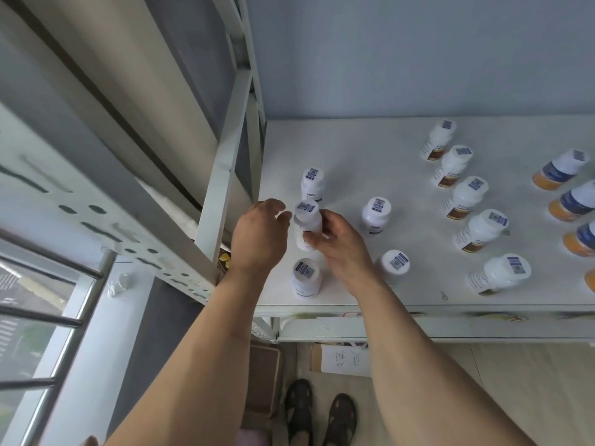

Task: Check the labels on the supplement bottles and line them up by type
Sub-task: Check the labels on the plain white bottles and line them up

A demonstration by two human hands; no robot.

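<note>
Both hands hold one white bottle at the shelf's left end, the left hand and right hand each in a closed grip on its sides; best turn it slowly, label facing up, before setting it between its white neighbours

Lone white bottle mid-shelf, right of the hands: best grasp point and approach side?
Grip the white bottle around its body just under the cap, coming from above and the front shelf edge. It stands upright with bare shelf on all sides, so fingers fit either side. The cap is wide and smooth, so it likely gives a poorer hold than the narrower body. The right hand is nearest.
</note>
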